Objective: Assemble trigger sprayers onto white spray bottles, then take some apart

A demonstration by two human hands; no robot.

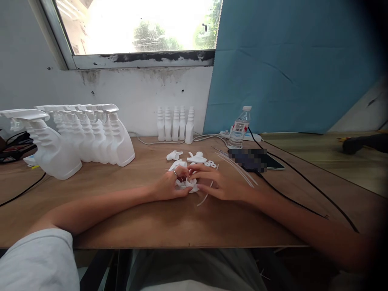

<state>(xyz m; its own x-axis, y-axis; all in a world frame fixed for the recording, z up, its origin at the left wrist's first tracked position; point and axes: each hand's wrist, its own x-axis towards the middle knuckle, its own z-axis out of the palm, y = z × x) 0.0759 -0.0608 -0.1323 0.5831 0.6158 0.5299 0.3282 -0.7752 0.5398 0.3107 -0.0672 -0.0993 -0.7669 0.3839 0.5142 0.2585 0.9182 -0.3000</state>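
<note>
My left hand (166,186) curves around a small white plastic screw cap (192,184), its thumb along the near side. From the right, my right hand (216,184) meets it with bent fingers at the same cap. Other small white parts (180,185) lie under my left fingers, partly hidden. Just beyond the hands are white spray trigger heads (197,157) and another white nozzle piece (174,155). Small white washers (210,164) lie beside them. A thin clear dip tube (203,200) rests beneath my right hand.
Assembled white spray bottles (106,139) stand in a row at left. Several bottles without heads (176,125) stand against the wall. A water bottle (239,129), a phone (274,162), black cables (291,202) and more thin tubes (242,171) occupy the right side.
</note>
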